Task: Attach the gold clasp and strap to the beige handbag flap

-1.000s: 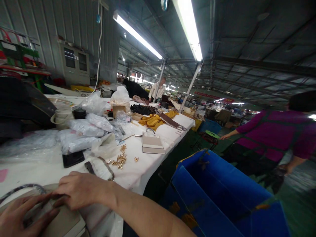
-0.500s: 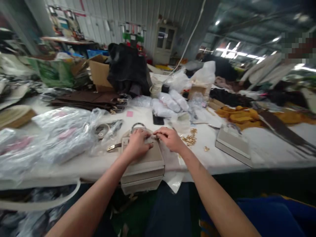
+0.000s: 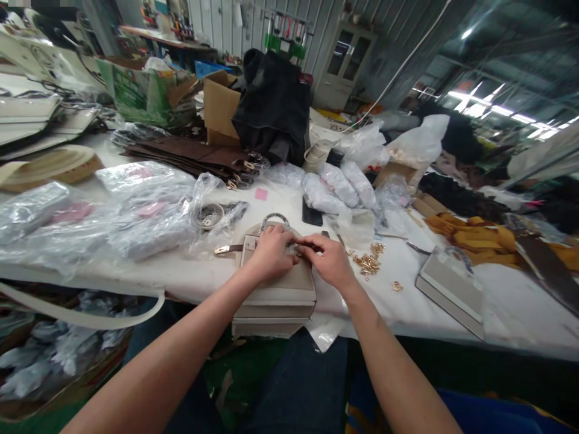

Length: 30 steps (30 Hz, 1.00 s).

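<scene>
The boxy leather handbag (image 3: 280, 289) was beige, the cloth-covered table (image 3: 190, 277) white, the loose metal clasps (image 3: 368, 260) gold, the heaped fabric pieces (image 3: 474, 232) mustard yellow.

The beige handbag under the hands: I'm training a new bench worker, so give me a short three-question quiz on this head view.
1. True or false: both the left hand and the right hand rest on the beige handbag.
2. The loose gold fittings lie on which side of that handbag? A) the person's right B) the person's left C) inside it
3. Fill in: a second beige handbag lies flat on the white ____, further to the right.

Key: 1 true; 2 A; 3 table.
</scene>
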Tool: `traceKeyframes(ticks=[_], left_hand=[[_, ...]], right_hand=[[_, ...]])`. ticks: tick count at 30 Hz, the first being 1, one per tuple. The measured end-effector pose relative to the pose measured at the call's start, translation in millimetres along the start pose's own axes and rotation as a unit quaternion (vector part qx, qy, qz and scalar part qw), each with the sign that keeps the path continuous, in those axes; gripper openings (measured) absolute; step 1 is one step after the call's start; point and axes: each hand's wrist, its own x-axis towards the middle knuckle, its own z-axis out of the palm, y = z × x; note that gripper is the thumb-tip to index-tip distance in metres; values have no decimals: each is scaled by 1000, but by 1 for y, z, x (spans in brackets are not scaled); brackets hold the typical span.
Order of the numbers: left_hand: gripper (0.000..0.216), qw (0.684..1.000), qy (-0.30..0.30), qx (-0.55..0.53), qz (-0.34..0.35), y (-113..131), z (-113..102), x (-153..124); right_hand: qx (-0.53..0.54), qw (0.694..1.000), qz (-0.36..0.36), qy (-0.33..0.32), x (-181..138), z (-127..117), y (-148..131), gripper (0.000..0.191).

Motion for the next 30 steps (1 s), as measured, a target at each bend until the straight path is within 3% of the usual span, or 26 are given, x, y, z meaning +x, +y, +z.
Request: traceKeyframes(ticks=[13, 22, 30], left_hand=[[43, 1000, -2, -17, -1, -1, 1, -1], [37, 1000, 12, -15, 6, -4, 5, -2], [36, 1000, 5, -5, 1, -2, 2, -3]], right_hand=[[-55, 997, -43, 17, -1, 4, 0, 11], [-98, 992, -82, -8, -12, 0, -8, 19], [-80, 992, -97, 12, -18, 5, 6, 16]])
